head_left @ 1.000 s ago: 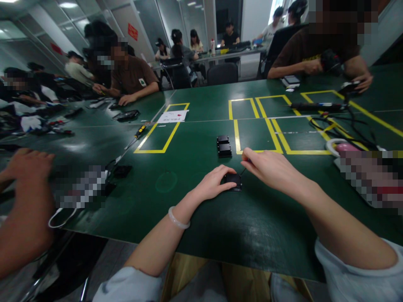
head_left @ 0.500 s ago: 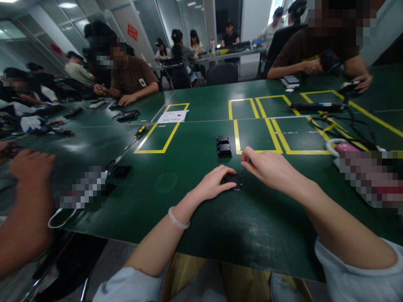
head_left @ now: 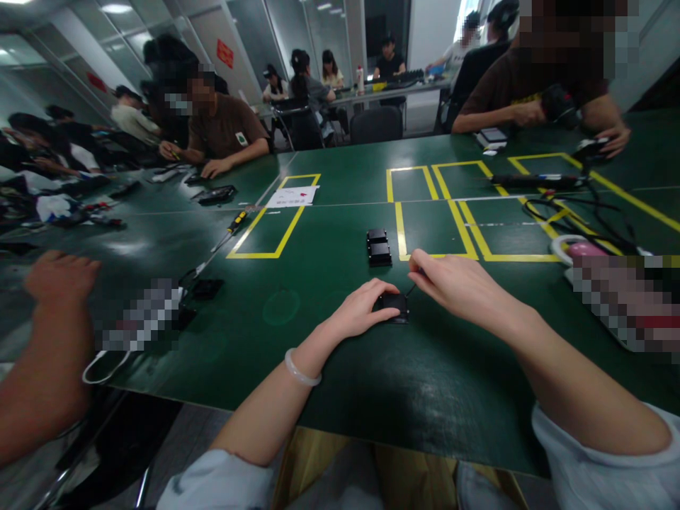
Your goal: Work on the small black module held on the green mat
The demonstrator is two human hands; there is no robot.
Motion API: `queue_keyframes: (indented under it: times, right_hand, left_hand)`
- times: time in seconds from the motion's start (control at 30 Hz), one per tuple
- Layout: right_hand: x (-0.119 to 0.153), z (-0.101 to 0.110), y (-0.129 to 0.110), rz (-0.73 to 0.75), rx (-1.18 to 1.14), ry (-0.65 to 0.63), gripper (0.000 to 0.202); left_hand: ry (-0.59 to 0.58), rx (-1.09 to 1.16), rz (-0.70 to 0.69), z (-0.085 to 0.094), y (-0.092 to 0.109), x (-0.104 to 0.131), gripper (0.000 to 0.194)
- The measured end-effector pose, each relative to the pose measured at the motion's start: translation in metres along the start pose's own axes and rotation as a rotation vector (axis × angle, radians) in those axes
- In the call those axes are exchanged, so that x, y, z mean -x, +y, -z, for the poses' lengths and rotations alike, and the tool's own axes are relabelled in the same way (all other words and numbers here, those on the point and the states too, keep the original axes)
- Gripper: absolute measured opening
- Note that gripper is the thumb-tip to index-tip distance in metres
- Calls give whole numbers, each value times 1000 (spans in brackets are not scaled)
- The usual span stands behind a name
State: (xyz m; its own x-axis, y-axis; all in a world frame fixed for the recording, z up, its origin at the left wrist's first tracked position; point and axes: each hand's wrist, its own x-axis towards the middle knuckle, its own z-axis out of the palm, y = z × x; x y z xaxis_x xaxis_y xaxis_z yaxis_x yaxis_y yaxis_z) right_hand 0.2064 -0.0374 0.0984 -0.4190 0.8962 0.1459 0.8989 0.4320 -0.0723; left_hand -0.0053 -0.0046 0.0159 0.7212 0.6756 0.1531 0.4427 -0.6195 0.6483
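A small black square box lies on the green table, with tiny screw-like posts along its side. Thumb and fingers of my left hand close around its left part and press it to the table. My right hand is pinched shut on a thin dark rod-like tool; its tip meets the box's upper right corner. My fingers hide the rest of the tool. Just beyond sits a pair of similar black boxes, one behind the other.
Yellow tape outlines mark the green table. A yellow-black screwdriver and a paper sheet lie to the left. Cables and a pink item are on the right. A co-worker's arm rests at far left; others sit opposite.
My hands, the box and the tool stay almost the same. The co-worker's hand at far left has shifted slightly. The view has moved only a little.
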Motion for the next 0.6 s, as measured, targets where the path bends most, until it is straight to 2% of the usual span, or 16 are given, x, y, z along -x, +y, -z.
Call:
queue_keyframes:
  times: [0.6]
  right_hand:
    - [1, 1, -2, 2, -60, 22, 16]
  left_hand:
    - [2, -6, -8, 0, -1, 0, 32]
